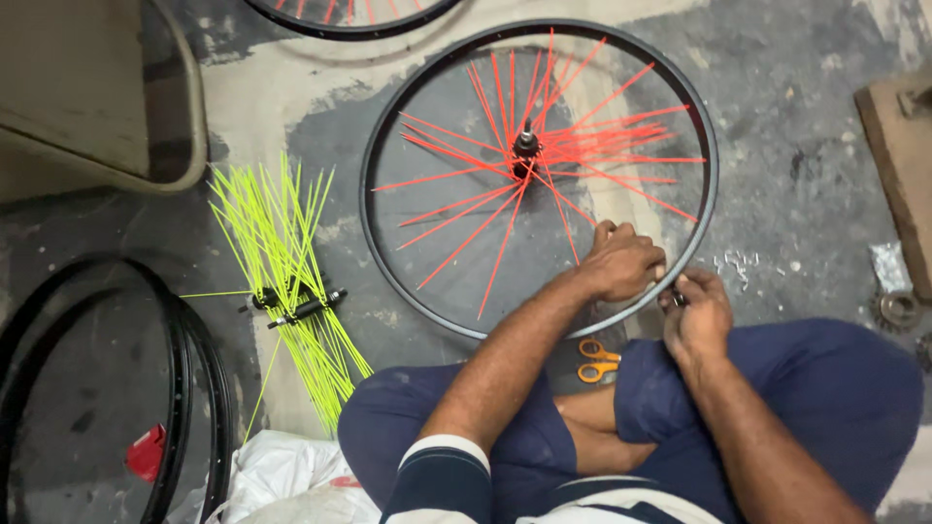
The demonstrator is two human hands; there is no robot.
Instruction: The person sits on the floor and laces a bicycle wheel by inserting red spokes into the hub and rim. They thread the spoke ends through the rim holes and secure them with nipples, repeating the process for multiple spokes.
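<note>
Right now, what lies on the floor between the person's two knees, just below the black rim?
In the head view, a pair of orange-handled scissors lies on the grey floor between the knees, just under the black rim and below both hands.

The person wears dark blue trousers [835, 388] and a navy short-sleeved shirt [437, 480] with white bands at cuff and chest; forearms and both hands are bare.
</note>
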